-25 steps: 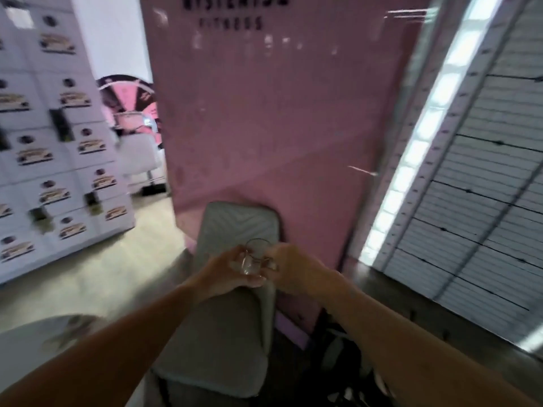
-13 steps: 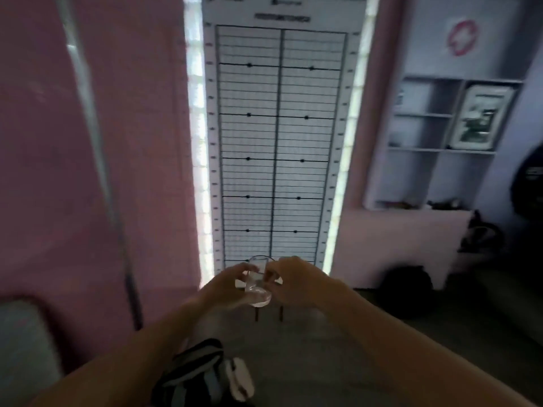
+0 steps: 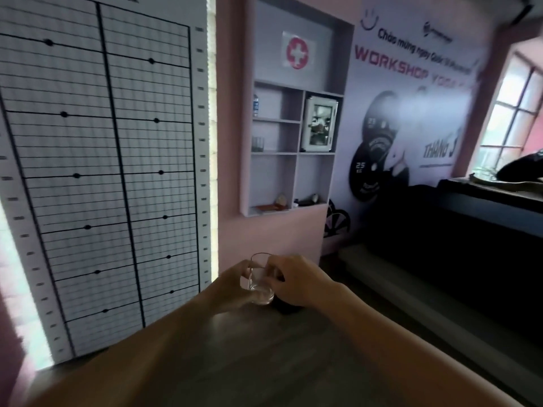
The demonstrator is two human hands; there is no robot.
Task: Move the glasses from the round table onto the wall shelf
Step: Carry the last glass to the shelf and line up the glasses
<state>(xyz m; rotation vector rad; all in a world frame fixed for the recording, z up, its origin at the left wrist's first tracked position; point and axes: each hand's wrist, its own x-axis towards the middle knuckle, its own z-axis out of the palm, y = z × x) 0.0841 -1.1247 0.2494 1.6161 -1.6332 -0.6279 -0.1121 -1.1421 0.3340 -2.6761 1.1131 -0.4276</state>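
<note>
Two hands, one glass: both hold a single clear glass low in the middle of the view, in the air over a dark floor.
Left hand: its grip is curled round the left wall of the glass, fingertips pressed to the side just under the rim.
Glass: upright, long axis close to vertical with the mouth up; it looks empty, though blur makes that hard to tell.
Right hand: its grip is bent over the right wall of the glass from above, fingers touching the rim and side; something dark sits below this hand, too dim to name.
Wall shelf: a pale unit of open compartments set in the pink wall, well apart from the hands, lying up and a little to the right of the glass.
Glass already shelved: what looks like another glass stands in the left column, second compartment from the top, at its left edge.
Picture frame: fills the tall upper right compartment, so that space looks taken.
Turning relation: the shelf lies above and ahead of the grip, slightly nearer the right hand's side; I judge the glass must rise upright and travel forward, and either hand could reach the open left compartments.
Round counter: not in view.
</note>
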